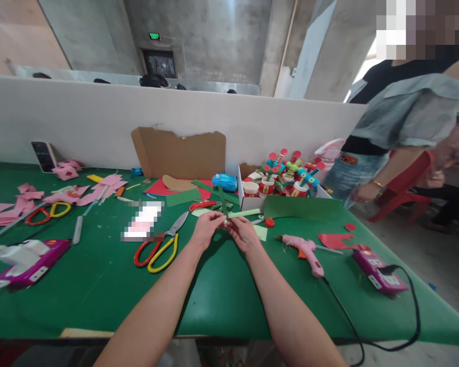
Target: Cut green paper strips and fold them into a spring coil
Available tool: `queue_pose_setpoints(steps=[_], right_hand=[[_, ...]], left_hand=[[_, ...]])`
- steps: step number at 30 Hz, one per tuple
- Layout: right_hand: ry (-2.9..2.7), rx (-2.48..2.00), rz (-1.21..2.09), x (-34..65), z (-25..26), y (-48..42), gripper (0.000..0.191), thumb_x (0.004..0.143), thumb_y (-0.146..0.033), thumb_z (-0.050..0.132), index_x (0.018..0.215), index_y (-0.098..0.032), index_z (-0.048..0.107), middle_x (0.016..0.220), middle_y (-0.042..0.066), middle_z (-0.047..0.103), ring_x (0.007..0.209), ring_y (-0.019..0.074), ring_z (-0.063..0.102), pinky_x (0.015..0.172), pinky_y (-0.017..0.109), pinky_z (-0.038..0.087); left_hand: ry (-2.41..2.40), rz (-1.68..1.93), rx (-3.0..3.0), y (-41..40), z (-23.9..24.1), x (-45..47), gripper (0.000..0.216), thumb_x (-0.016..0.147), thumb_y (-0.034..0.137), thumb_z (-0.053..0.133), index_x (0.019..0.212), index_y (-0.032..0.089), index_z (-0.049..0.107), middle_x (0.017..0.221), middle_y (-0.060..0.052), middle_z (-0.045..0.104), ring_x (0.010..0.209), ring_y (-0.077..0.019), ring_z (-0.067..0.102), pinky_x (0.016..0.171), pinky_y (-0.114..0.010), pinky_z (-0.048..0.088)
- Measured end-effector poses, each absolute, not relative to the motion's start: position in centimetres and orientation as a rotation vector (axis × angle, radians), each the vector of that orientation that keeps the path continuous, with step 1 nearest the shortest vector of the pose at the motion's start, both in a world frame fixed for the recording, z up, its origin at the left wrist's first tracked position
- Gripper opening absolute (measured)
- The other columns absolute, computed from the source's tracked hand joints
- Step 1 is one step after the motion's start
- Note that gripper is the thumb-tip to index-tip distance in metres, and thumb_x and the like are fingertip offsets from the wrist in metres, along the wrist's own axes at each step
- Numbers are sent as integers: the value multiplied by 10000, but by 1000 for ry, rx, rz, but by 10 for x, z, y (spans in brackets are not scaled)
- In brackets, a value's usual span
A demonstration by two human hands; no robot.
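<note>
My left hand [207,228] and my right hand [244,233] meet above the green table [99,285], both pinched on crossed green paper strips [229,211]. One dark green strip stands up from between my fingers. A light green strip runs right from them toward the white box [248,203]. Scissors with red and yellow handles [161,245] lie just left of my left hand. A pink glue gun [305,251] lies right of my right hand.
The white box holds several colourful paper-cup figures [286,176]. Cardboard [179,152] leans on the white partition. Pink paper scraps [67,196] and purple power strips [32,265] [380,270] lie around. A person in a grey shirt [390,132] stands at the table's right end.
</note>
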State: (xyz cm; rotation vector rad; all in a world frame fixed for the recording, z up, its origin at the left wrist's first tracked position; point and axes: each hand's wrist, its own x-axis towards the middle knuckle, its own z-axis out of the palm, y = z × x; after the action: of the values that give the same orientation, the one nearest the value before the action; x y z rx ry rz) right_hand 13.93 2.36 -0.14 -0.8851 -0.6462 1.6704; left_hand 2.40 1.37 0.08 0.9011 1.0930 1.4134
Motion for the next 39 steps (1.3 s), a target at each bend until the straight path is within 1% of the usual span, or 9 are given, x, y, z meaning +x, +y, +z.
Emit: queue_pose_setpoints(steps=[6,11,15,21,25,27,30,35,39], right_hand=[[-662,-882,1706,141,-3,24,201,528,-247,816,647,-177,669,582,-25,622,552,92,559,685,250,524],[-702,-885,1663,140,-5,23,253,502,-283,829,677,-192,670,564,-28,613,541,108,564,646,268,527],[-660,-866,1645,137,-6,23,269,477,-273,835,673,-187,672,547,-38,608,521,88,548,622,243,517],[-640,-843,1635,137,-6,23,187,530,-271,797,632,-195,659,574,-25,631,534,100,555,611,251,526],[-633,-822,1645,136,-1,20,201,498,-216,795,620,-190,637,583,-32,630,557,96,571,615,229,510],[-688,-827,1598,134,2,18,209,489,-201,794,624,-182,634,588,-44,621,553,84,560,605,216,493],[-782,-883,1476,132,3,17,195,521,-236,780,646,-170,645,571,-50,608,527,78,528,577,217,465],[-850,-968,1348,133,1,20,235,548,-310,762,702,-161,667,563,-39,620,533,102,533,590,254,460],[-927,-1004,1296,135,0,22,236,561,-336,752,695,-157,675,563,-22,630,558,132,566,625,287,476]], left_hand=[[1118,1412,933,13,1,24,306,473,379,798,625,157,651,567,23,600,521,-99,525,561,-238,432],[1112,1421,891,14,-1,25,318,457,381,808,613,153,650,574,19,608,524,-99,531,577,-246,453],[1115,1438,853,14,0,28,314,448,375,814,598,151,653,563,15,607,521,-100,533,576,-249,457],[1130,1465,783,13,-1,32,294,452,349,811,600,150,654,562,13,610,517,-98,529,576,-252,455],[1117,1498,749,14,-3,31,296,458,345,809,617,150,652,568,13,610,530,-100,537,598,-258,460],[1124,1517,737,15,-3,31,310,447,352,812,619,150,651,568,14,613,526,-102,539,588,-256,455],[1147,1511,782,15,-2,31,322,445,375,808,612,152,647,552,17,610,513,-102,535,563,-247,441],[1228,1512,883,14,0,32,297,475,379,787,600,153,640,505,33,571,483,-83,483,503,-216,381],[1206,1491,868,14,0,31,295,474,369,787,606,155,633,509,37,566,479,-79,476,504,-214,379]])
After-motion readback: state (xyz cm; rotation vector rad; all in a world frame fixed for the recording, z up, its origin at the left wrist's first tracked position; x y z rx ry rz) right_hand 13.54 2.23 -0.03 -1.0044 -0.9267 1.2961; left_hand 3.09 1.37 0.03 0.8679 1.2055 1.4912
